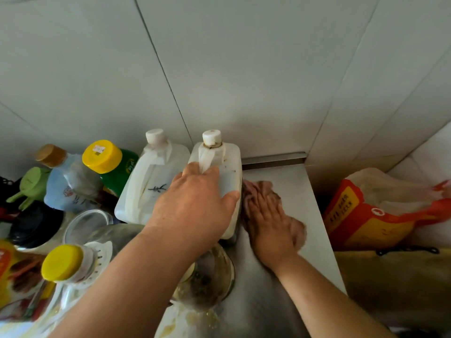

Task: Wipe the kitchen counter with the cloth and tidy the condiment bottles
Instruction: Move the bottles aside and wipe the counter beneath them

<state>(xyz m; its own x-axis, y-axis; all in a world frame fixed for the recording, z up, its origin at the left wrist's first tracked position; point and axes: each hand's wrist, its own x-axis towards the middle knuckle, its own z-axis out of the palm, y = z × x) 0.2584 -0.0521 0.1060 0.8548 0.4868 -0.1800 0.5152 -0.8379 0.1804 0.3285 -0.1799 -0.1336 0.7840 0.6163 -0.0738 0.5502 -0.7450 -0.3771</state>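
Note:
My left hand [195, 203] grips a white plastic jug [219, 162] with a white cap, holding it by its handle and side near the back wall. A second white jug [148, 186] stands just left of it. My right hand [266, 215] lies flat on a pink cloth [258, 186], pressing it against the steel counter [292, 181] right beside the held jug. Left of the jugs stand a green bottle with a yellow cap [109, 162], a pale blue bottle with a brown cap [63, 181] and a clear bottle with a yellow cap [63, 262].
An orange and white sack [366, 215] sits off the counter's right edge, in the corner. A round greasy lid or dish [210, 279] lies under my left forearm. A clear jar [85, 225] and dark containers crowd the left side. Tiled wall runs close behind.

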